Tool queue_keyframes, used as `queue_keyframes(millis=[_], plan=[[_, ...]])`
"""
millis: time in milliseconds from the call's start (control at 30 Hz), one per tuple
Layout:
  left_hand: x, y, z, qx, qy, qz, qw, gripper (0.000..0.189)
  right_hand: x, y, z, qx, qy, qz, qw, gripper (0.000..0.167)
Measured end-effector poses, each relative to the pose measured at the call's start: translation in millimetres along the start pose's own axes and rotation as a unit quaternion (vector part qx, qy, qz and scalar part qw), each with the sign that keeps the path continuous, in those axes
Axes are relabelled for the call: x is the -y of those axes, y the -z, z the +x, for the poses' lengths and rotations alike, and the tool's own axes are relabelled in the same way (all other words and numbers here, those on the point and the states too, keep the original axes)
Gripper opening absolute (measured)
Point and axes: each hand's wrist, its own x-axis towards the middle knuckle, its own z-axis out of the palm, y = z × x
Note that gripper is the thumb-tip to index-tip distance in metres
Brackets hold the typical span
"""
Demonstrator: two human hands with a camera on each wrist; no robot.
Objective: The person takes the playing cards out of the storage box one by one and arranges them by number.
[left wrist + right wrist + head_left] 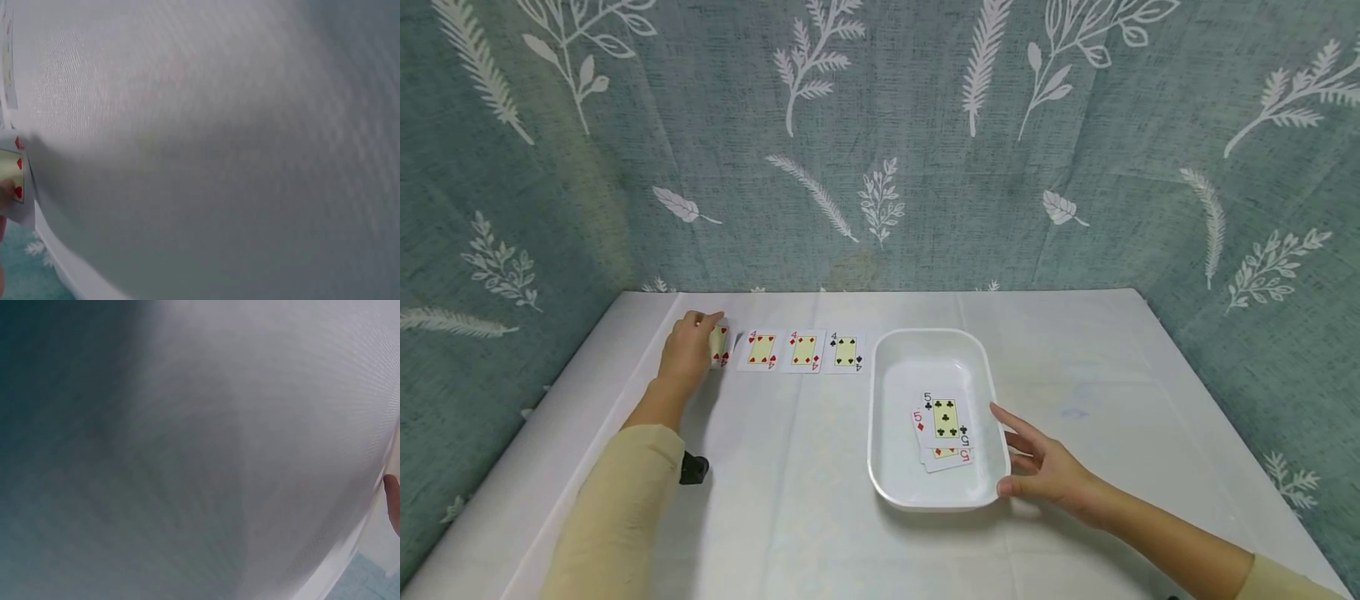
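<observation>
At the left end of a row of playing cards, my left hand pinches a red-suited playing card. In the left wrist view the thumb lies on the face of this card, which shows red hearts. To its right lie two red fours and a black four, face up. My right hand rests against the right side of a white tray, fingers spread and thumb near the front corner. Inside the tray a five of clubs overlaps a red five.
A white cloth covers the table, with its back edge against a blue-green leaf-patterned curtain. The same curtain rises on both sides. A small black object shows beside the left forearm.
</observation>
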Motion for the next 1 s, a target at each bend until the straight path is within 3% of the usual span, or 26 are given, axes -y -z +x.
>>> queue_keyframes(millis=[133, 400, 700, 1000], plan=[[-0.6, -3.2, 1.3, -0.009, -0.005, 0.011, 0.9999, 0.047, 1.3, 0.3, 0.6, 0.001, 0.001, 0.0, 1.0, 0.096], [-0.9, -5.8, -0.2, 0.001, 0.012, 0.017, 0.9998, 0.052, 2.7, 0.7, 0.2, 0.009, 0.006, -0.002, 0.9999, 0.096], [-1.8, -7.0, 3.3, 0.073, 0.095, -0.012, 0.9927, 0.054, 0.1, 1.0, 0.3, 0.012, 0.01, 0.003, 0.9999, 0.094], [1.9, -8.0, 11.0, 0.099, 0.121, -0.042, 0.9869, 0.053, -0.9, 0.3, 0.1, 0.015, 0.014, 0.005, 0.9998, 0.094]])
